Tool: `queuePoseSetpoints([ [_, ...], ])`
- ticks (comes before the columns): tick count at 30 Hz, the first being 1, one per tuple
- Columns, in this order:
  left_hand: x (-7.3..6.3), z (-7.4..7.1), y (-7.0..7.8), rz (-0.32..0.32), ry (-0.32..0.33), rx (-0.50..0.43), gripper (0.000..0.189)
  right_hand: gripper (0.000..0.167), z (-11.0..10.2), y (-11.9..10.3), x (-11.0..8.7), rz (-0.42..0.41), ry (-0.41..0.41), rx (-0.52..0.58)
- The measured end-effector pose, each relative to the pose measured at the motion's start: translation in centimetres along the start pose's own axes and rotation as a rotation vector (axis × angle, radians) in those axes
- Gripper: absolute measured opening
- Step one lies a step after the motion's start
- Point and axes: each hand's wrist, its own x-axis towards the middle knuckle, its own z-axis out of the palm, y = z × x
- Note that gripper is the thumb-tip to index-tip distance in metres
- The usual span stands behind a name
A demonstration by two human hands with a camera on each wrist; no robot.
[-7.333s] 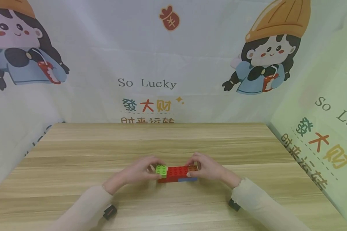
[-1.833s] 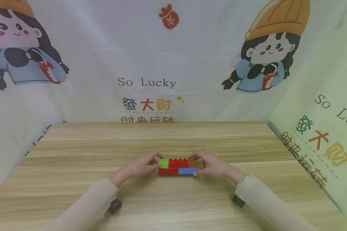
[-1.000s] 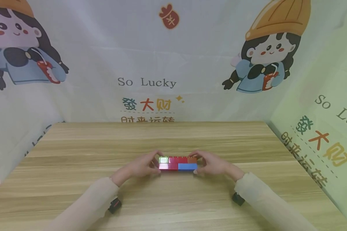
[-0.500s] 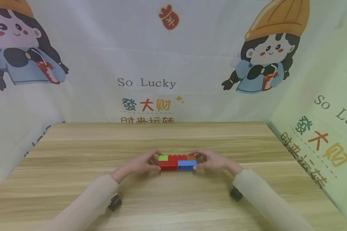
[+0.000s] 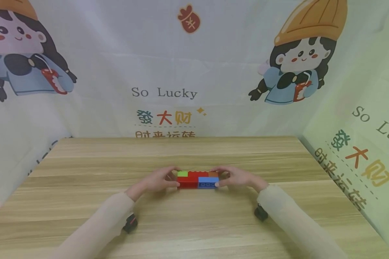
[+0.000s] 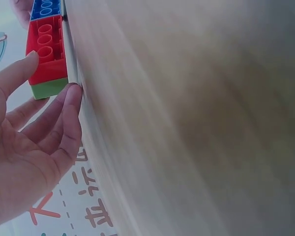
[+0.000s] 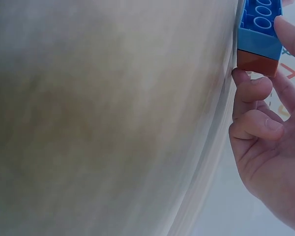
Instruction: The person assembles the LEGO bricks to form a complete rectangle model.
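Note:
Both hands hold a joined block of toy building bricks between them. One layer has a green brick (image 5: 182,174), a red brick (image 5: 197,175) and a brown brick (image 5: 213,174). Joined to it are another red brick (image 6: 45,44) and a blue brick (image 5: 208,182). The block is tipped, so hollow undersides with round tubes face the person. My left hand (image 5: 159,178) pinches its left end, thumb on the red brick's underside edge and fingers behind the green brick. At the other end my right hand (image 5: 238,177) has its thumb on the blue brick and fingers by the brown one.
The wooden table (image 5: 194,226) spreads under both forearms. A printed cloth (image 5: 233,118) with cartoon figures and lettering hangs behind it and along the sides. A dark wrist device (image 5: 130,223) shows under the left sleeve, and a second device (image 5: 260,213) under the right.
The brick block, first studs-up, has been tipped until its underside shows, and has shifted away from the person. Both hands keep hold of its ends and have moved along with it.

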Motion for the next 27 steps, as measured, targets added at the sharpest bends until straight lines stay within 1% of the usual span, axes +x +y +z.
queuePoseSetpoints([
  [5,0.12,-0.09,-0.11,-0.026,0.007,0.018,0.044,0.053,-0.11,0.0,0.25,0.034,-0.008,0.013],
  [9,0.29,-0.12,-0.39,-0.024,0.001,0.024,0.045,0.054,-0.12,0.09,0.45,0.061,-0.009,0.017],
  [20,0.44,-0.12,-0.49,-0.034,-0.001,0.028,0.043,0.053,-0.24,0.37,0.87,0.069,-0.008,-0.003],
  [27,0.51,-0.03,-0.37,-0.047,0.004,0.018,0.041,0.053,-0.22,0.39,0.83,0.052,-0.006,-0.004],
])
